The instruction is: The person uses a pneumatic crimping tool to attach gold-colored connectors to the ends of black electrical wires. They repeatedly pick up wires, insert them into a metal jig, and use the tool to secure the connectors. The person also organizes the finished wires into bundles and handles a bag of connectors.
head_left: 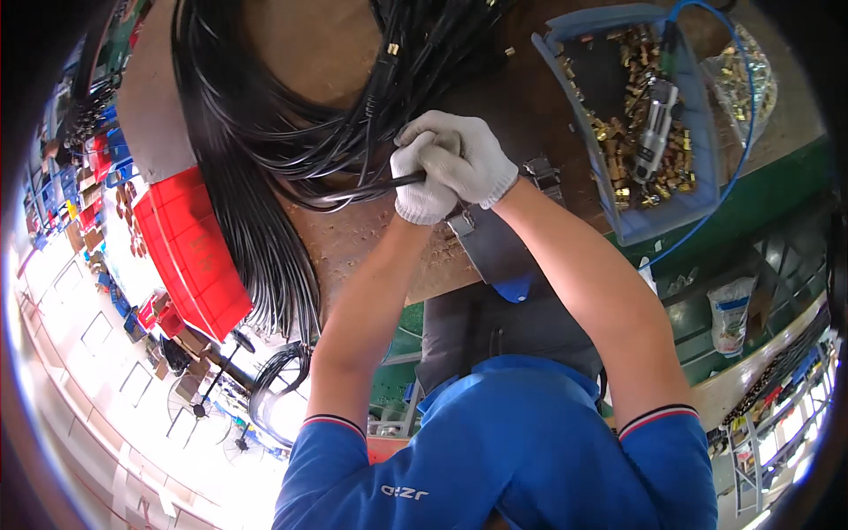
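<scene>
Both my hands wear white knit gloves and are clasped together over the bench. My left hand (420, 201) is closed around a black cable (389, 185), which runs in from the left. Pressed over its fingers, my right hand (480, 161) is closed too; whether it grips the cable's end or a fitting is hidden between the gloves. A large bundle of black cables (305, 141) loops across the bench to the left and hangs over its edge. One brass fitting (393, 49) shows on a cable. Just below my hands lies a flat metal fixture (495, 246).
At the right, a blue-grey tray (609, 205) holds brass fittings (678, 168) and a silver air tool (657, 131) with a blue hose (747, 124). Beside it lies a clear bag (740, 84) of fittings. A red bin (193, 252) stands left, against the hanging cables.
</scene>
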The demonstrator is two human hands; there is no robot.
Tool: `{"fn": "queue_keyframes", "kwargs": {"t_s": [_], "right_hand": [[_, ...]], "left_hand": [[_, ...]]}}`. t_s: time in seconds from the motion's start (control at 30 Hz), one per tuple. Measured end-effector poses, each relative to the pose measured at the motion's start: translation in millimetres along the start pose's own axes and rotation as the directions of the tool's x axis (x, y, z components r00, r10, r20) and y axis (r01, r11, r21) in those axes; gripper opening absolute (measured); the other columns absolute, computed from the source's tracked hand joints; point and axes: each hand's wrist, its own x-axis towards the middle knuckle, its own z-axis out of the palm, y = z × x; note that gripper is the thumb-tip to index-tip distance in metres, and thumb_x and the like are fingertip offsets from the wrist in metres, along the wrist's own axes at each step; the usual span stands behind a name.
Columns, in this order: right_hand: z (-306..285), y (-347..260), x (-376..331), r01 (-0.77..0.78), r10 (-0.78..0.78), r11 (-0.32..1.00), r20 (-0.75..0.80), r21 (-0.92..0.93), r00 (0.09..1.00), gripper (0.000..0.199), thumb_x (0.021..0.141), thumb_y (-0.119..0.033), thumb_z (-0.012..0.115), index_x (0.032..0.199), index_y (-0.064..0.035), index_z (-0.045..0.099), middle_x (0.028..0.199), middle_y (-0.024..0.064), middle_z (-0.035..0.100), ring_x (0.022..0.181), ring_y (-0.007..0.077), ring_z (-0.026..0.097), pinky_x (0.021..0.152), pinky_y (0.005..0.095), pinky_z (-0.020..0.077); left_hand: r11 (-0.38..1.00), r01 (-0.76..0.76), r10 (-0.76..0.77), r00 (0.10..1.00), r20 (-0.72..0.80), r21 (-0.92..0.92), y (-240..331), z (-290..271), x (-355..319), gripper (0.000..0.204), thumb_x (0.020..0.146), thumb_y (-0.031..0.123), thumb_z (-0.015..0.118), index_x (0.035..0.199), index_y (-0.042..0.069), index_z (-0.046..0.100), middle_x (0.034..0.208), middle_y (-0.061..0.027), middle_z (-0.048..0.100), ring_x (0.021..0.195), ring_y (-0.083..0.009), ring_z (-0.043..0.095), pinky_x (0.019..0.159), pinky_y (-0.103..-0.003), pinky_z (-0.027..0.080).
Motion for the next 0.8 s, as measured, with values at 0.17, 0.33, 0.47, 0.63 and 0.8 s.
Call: {"fn": "queue_keyframes", "kwargs": {"t_s": [0.17,0.33,0.47,0.63,0.8], "right_hand": [[5,-43,-15,0.080,-0.208,0.916,-0.293,-0.393,0.933,0.032,0.093,-0.018,0.069,0.119,0.0015,0.069,0.117,0.0121,0.072,0.110,0.0192,0.066,0.095,0.0314,0.0519],[14,-92,-77,-0.243,0.223,0.969,-0.269,-0.042,0.937,0.059,0.086,-0.023,0.081,0.136,-0.0009,0.059,0.122,0.0139,0.067,0.105,0.0174,0.066,0.095,0.0316,0.0528],[54,-120,-89,-0.079,0.060,0.953,-0.074,-0.293,0.995,0.059,0.078,-0.019,0.087,0.131,-0.0068,0.063,0.112,0.0134,0.070,0.098,0.0247,0.070,0.087,0.0364,0.0560],[85,-132,-80,0.048,-0.063,0.897,-0.021,-0.439,0.998,0.044,0.078,-0.011,0.085,0.120,-0.0072,0.069,0.100,0.0110,0.071,0.088,0.0262,0.071,0.077,0.0350,0.0572],[108,-147,-74,0.092,-0.085,0.798,0.040,-0.596,0.996,0.044,0.076,-0.011,0.088,0.117,-0.0085,0.071,0.096,0.0090,0.072,0.083,0.0246,0.071,0.071,0.0336,0.0559]], "left_hand": [[0.868,-0.170,0.294,0.932,-0.210,0.466,37,2,-16,0.031,0.107,0.033,0.057,0.100,0.006,0.070,0.091,-0.0036,0.068,0.084,-0.0135,0.063,0.074,-0.028,0.051],[0.672,0.431,-0.666,0.708,-0.237,-0.602,135,2,-50,0.065,0.101,0.071,0.045,0.108,0.009,0.064,0.097,-0.0067,0.070,0.076,-0.0154,0.063,0.058,-0.027,0.047],[0.437,0.409,-0.730,0.682,-0.050,-0.801,147,4,-68,0.059,0.098,0.067,0.056,0.105,0.009,0.065,0.102,-0.0101,0.071,0.090,-0.0230,0.069,0.079,-0.039,0.060],[0.152,0.303,-0.666,0.735,0.129,-0.941,154,-4,-78,0.054,0.099,0.061,0.059,0.106,0.009,0.069,0.099,-0.0125,0.073,0.094,-0.0288,0.072,0.084,-0.045,0.061],[0.060,0.277,-0.613,0.769,0.183,-0.959,158,-17,-81,0.051,0.102,0.056,0.057,0.109,0.008,0.070,0.099,-0.0112,0.074,0.093,-0.0259,0.072,0.084,-0.042,0.060]]}}
